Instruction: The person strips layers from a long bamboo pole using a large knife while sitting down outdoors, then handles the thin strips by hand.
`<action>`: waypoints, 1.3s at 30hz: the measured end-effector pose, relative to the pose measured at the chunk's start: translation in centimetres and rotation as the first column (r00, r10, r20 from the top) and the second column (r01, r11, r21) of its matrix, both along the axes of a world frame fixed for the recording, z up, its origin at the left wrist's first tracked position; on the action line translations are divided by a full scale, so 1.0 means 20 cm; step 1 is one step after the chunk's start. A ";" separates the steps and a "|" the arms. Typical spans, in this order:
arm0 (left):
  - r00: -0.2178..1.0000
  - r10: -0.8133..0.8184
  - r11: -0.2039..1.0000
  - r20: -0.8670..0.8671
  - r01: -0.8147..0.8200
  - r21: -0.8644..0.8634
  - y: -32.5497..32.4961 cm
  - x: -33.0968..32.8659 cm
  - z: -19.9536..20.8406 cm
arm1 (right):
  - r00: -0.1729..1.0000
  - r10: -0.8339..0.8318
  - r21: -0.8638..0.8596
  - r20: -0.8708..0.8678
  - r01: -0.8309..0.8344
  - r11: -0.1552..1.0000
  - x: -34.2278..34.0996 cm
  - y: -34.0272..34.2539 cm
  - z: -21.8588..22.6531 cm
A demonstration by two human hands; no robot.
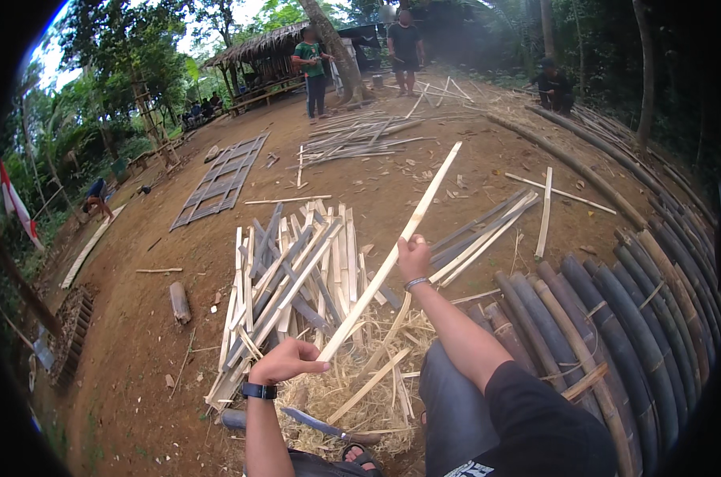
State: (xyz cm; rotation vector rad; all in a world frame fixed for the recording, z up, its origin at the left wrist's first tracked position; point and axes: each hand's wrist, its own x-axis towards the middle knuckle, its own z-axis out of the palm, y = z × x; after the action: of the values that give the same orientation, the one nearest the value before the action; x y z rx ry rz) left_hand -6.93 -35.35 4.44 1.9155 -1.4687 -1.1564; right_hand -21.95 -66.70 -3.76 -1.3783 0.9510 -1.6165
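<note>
A long, pale split bamboo strip (376, 288) slants up and away in front of me. My right hand (413, 258) grips it around the middle, fingers wrapped round its edge. At its near end my left hand (290, 362) pinches it between thumb and fingers. Under the strip is a heap of pale bamboo shavings (384, 350). A machete (317, 423) with a wooden handle lies at the near side of the shavings, beside my sandalled foot. Just beyond my left hand is a stack of split bamboo strips (293, 270), some pale, some dark.
Bound dark bamboo poles (623, 318) fill my right side. Farther out lie a bamboo lattice frame (224, 179), loose strips (360, 137) and a short log (180, 304). Several people are in the distance, one in a green shirt (309, 56) near a thatched shelter (257, 54).
</note>
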 end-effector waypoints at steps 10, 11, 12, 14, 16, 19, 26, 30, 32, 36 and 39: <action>0.946 0.165 0.966 -0.278 -0.212 -0.149 -0.13 -0.23 -0.10 | 0.974 0.194 0.013 0.116 -0.197 0.980 0.04 0.09 0.04; 0.964 0.178 0.960 -0.199 -0.215 -0.180 -0.15 -0.25 -0.12 | 0.971 0.201 0.021 0.132 -0.205 0.979 0.04 0.07 0.03; 0.974 0.193 0.953 -0.121 -0.215 -0.213 -0.17 -0.28 -0.13 | 0.967 0.207 0.027 0.149 -0.213 0.977 0.04 0.06 0.02; 0.963 0.229 0.920 0.143 -0.166 -0.356 -0.17 -0.30 -0.13 | 0.935 0.320 0.098 0.154 -0.337 0.936 0.05 0.08 0.03; 0.907 0.270 0.872 0.322 -0.089 -0.480 -0.18 -0.31 -0.17 | 0.877 0.442 0.204 0.192 -0.476 0.856 0.05 0.09 0.02; 0.898 0.319 0.844 0.304 -0.122 -0.523 -0.20 -0.31 -0.19 | 0.823 0.556 0.226 0.118 -0.568 0.792 0.07 0.12 0.00; 0.864 0.381 0.814 0.329 -0.145 -0.562 -0.23 -0.24 -0.24 | 0.687 0.724 0.221 0.066 -0.717 0.661 0.07 0.23 0.06; 0.883 0.376 0.831 0.283 -0.185 -0.525 -0.21 -0.19 -0.26 | 0.675 0.738 0.253 0.004 -0.715 0.652 0.08 0.28 0.10; 0.894 0.342 0.854 0.288 -0.168 -0.492 -0.21 -0.21 -0.24 | 0.698 0.716 0.257 0.001 -0.692 0.675 0.08 0.27 0.08; 0.908 0.319 0.894 0.271 -0.193 -0.405 -0.19 -0.18 -0.25 | 0.713 0.697 0.289 -0.072 -0.654 0.699 0.09 0.28 0.09; 0.865 0.321 0.892 0.384 -0.141 -0.429 -0.18 -0.19 -0.19 | 0.726 0.687 0.300 -0.027 -0.650 0.699 0.09 0.27 0.08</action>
State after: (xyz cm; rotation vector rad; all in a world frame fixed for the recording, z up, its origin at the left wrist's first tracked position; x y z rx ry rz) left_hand -10.78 -39.04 0.55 2.0715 -1.4861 -0.2800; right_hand -20.10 -61.22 -2.13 -1.4255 0.5943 -0.8062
